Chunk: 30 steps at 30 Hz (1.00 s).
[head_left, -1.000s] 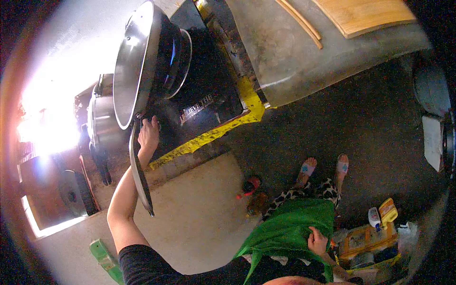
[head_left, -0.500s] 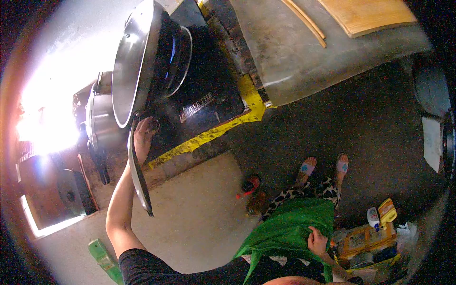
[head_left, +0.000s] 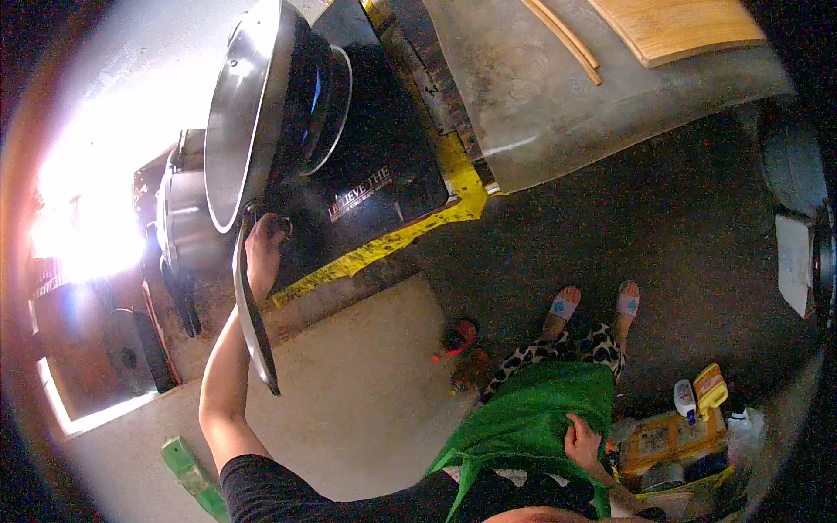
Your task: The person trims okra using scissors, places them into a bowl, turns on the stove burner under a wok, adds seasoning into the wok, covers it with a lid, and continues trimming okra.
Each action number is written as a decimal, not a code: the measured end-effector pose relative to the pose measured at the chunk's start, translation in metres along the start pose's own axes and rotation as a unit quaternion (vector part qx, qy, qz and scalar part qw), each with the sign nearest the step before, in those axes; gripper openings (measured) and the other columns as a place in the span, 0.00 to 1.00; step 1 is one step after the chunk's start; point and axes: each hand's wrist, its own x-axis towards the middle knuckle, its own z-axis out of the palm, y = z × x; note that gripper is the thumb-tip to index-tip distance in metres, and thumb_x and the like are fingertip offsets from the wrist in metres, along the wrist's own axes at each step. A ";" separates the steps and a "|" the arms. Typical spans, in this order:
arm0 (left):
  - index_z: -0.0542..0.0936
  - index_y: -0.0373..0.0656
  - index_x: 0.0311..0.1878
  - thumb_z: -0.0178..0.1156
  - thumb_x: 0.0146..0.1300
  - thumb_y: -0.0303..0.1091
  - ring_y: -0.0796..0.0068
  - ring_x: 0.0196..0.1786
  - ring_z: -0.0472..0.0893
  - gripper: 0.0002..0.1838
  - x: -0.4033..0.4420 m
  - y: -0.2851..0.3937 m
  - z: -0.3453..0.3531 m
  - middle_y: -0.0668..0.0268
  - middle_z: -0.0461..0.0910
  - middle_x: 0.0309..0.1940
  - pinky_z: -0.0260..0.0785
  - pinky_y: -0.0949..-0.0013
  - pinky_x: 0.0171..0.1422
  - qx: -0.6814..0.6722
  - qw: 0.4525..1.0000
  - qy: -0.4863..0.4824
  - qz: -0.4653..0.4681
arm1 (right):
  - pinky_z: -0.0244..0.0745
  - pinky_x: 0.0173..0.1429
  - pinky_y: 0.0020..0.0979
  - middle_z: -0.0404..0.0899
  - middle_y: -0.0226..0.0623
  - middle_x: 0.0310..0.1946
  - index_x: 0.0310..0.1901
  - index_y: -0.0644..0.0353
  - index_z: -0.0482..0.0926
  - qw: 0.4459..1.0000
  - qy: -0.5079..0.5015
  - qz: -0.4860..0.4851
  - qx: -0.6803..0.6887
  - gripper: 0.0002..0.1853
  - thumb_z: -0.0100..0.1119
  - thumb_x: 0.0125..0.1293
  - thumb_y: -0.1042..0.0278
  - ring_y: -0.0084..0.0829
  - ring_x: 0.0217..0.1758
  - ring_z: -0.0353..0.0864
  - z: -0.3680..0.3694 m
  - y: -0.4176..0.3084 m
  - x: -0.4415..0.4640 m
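Observation:
A deep metal wok (head_left: 235, 113) sits over the burner of a black gas stove (head_left: 392, 166), with a blue flame showing under it. The wok's long handle (head_left: 253, 322) sticks out towards me. Beside that handle, my left hand (head_left: 263, 253) reaches to the stove's front edge, its fingers closed around a round control knob (head_left: 284, 228) that they partly cover. My right hand (head_left: 582, 443) rests low against the green apron (head_left: 532, 418), holding nothing, fingers loosely apart and partly bent.
Left of the wok stands a metal pot (head_left: 187, 218) with a dark handle. Yellow tape (head_left: 375, 248) lines the counter edge. A wooden board (head_left: 680, 30) and wooden sticks (head_left: 567, 44) lie on the right counter. A cardboard box (head_left: 671, 440) with bottles stands at lower right.
My left hand turns slightly at the knob and the forearm shifts a little to the right. The visible blue flame looks smaller. My right hand stays on the apron.

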 end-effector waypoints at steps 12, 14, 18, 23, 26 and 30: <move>0.73 0.37 0.52 0.59 0.55 0.22 0.55 0.48 0.78 0.19 0.000 -0.017 0.007 0.51 0.79 0.45 0.70 0.62 0.53 0.011 1.000 0.022 -0.006 | 0.64 0.20 0.35 0.72 0.36 0.17 0.51 0.54 0.74 1.000 0.002 -0.011 -0.011 0.16 0.52 0.60 0.74 0.33 0.14 0.68 -0.004 0.000 0.003; 0.73 0.36 0.53 0.60 0.55 0.24 0.55 0.50 0.78 0.20 0.000 -0.012 0.006 0.51 0.78 0.46 0.69 0.62 0.54 0.009 0.999 0.014 -0.030 | 0.63 0.19 0.34 0.71 0.35 0.17 0.51 0.55 0.74 1.000 0.007 -0.019 -0.015 0.16 0.51 0.60 0.74 0.32 0.13 0.67 -0.004 0.001 0.003; 0.73 0.36 0.53 0.61 0.55 0.25 0.54 0.50 0.77 0.20 0.001 -0.014 0.006 0.50 0.78 0.47 0.68 0.61 0.55 0.014 0.999 0.010 -0.038 | 0.59 0.17 0.32 0.70 0.32 0.16 0.51 0.55 0.75 0.999 0.022 -0.041 -0.017 0.16 0.51 0.60 0.74 0.30 0.11 0.64 -0.003 0.009 0.000; 0.74 0.36 0.53 0.60 0.56 0.24 0.52 0.52 0.76 0.19 0.001 -0.007 0.004 0.49 0.77 0.47 0.67 0.61 0.57 0.029 0.999 0.012 -0.041 | 0.59 0.17 0.32 0.69 0.32 0.15 0.50 0.56 0.75 0.999 0.023 -0.040 -0.016 0.15 0.51 0.61 0.73 0.29 0.10 0.63 -0.006 0.012 -0.001; 0.72 0.35 0.54 0.60 0.55 0.24 0.52 0.53 0.75 0.21 0.001 -0.021 0.008 0.48 0.76 0.49 0.66 0.60 0.57 0.007 1.000 0.008 -0.026 | 0.58 0.17 0.32 0.68 0.33 0.15 0.50 0.57 0.76 0.998 0.034 -0.052 -0.023 0.15 0.51 0.61 0.72 0.28 0.10 0.62 -0.011 0.011 0.001; 0.71 0.35 0.57 0.60 0.55 0.23 0.59 0.54 0.75 0.24 -0.001 -0.020 0.013 0.54 0.75 0.51 0.66 0.64 0.57 -0.015 0.999 0.023 -0.024 | 0.58 0.17 0.32 0.70 0.33 0.17 0.52 0.56 0.75 0.996 0.043 -0.076 0.003 0.16 0.51 0.62 0.71 0.26 0.10 0.60 -0.020 0.009 0.003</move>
